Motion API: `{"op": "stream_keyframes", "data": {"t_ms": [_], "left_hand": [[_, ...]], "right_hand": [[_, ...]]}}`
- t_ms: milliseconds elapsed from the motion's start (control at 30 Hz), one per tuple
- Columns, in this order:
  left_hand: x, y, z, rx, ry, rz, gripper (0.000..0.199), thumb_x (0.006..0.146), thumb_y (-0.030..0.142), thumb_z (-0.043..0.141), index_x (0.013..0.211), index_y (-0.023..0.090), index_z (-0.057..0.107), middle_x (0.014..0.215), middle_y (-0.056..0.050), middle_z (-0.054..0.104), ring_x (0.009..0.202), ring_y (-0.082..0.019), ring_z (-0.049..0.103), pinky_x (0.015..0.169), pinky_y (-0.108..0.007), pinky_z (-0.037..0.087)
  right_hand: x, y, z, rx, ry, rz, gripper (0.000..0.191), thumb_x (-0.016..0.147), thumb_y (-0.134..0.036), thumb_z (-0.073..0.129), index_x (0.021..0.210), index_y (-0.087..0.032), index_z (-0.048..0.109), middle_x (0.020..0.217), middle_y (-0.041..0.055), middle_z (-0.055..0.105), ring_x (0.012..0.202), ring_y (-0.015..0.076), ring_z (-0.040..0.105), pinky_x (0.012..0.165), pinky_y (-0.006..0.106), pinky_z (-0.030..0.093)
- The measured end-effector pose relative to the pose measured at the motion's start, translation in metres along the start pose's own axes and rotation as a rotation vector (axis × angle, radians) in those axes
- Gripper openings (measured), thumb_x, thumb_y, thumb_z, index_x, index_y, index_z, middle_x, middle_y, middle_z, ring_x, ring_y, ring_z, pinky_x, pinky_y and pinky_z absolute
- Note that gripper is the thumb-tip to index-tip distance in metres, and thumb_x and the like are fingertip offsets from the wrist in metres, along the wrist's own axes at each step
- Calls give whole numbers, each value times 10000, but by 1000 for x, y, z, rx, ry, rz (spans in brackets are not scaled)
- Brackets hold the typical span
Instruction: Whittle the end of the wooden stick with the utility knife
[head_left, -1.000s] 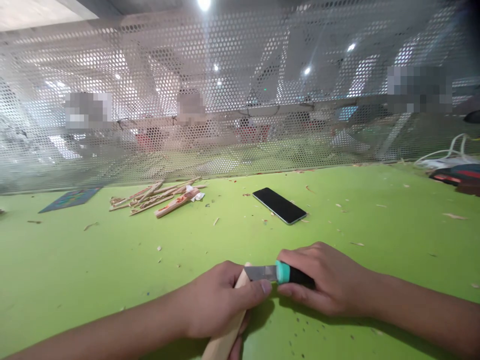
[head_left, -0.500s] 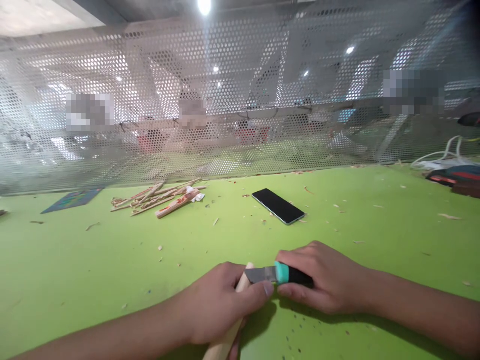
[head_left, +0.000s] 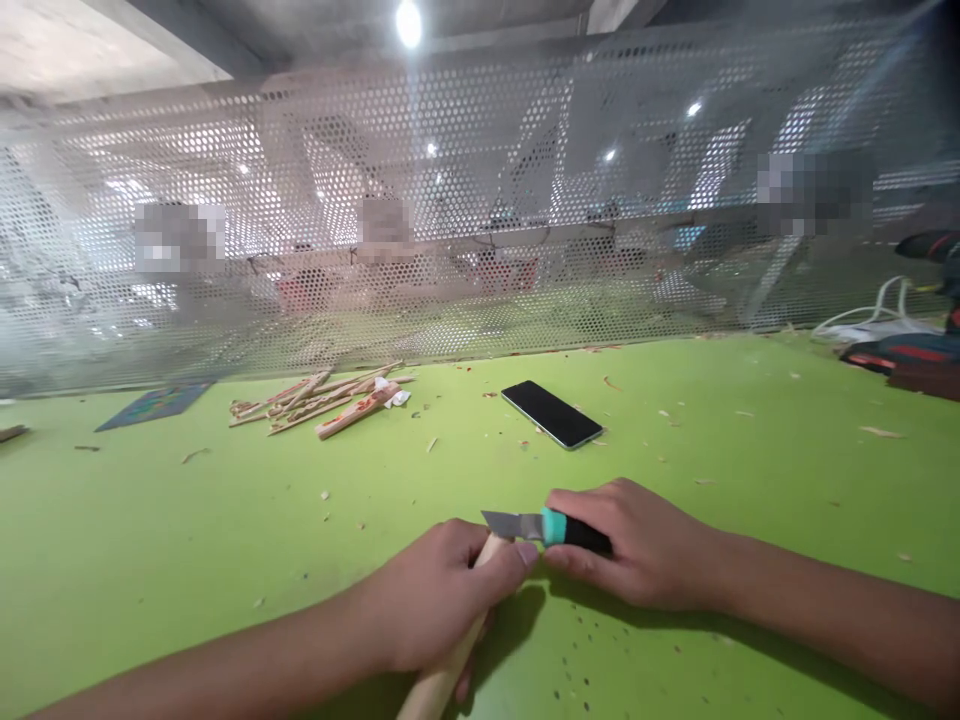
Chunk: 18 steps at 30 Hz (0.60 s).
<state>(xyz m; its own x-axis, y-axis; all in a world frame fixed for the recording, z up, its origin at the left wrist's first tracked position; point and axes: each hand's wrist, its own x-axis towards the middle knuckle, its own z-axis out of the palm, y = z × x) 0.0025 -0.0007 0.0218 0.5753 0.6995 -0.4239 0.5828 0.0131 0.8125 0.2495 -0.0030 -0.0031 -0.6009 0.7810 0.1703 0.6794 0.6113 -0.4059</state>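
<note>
My left hand (head_left: 442, 600) is wrapped round a pale wooden stick (head_left: 442, 680), which slants from the bottom edge up to the knife. In my right hand (head_left: 637, 545) is a knife (head_left: 555, 527) with a black and teal handle, its blade pointing left. The blade lies across the upper end of the stick, its tip reaching just past it. My left thumb sits close below the blade, near the teal collar. Whether the edge touches the wood is hard to tell.
A phone (head_left: 553, 413) lies on the green table (head_left: 187, 540). Behind are carved sticks (head_left: 360, 408), a patterned card (head_left: 156, 405) and a perforated screen (head_left: 450, 300), with people blurred beyond it. A power tool (head_left: 907, 352) and white cable (head_left: 874, 318) are at right; shavings lie scattered.
The knife has moved slightly up and left, its tip now past the stick's end. Both hands have shifted a little upward, still holding the same things. The view has tilted slightly.
</note>
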Motion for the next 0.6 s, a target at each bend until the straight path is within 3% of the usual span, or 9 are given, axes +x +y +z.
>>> {"op": "stream_keyframes", "data": {"t_ms": [200,600], "left_hand": [[1,-4,-5,-207,-138,34,480,888,668,644,846,209,512,616,61,542,379,-94,499,390,-206,401],[-3,2,-5,-90,-103,-5,477,862,663,660,854,210,508,652,46,554,434,-101,514,426,-215,430]], "right_hand": [[-2,3,1,0,-56,-80,489,1008,-649,459,787,-216,505,623,-34,508,510,124,396,523,265,237],[-3,7,3,20,-51,-87,467,999,-633,486,790,-216,498,632,-34,514,522,124,384,537,269,230]]}}
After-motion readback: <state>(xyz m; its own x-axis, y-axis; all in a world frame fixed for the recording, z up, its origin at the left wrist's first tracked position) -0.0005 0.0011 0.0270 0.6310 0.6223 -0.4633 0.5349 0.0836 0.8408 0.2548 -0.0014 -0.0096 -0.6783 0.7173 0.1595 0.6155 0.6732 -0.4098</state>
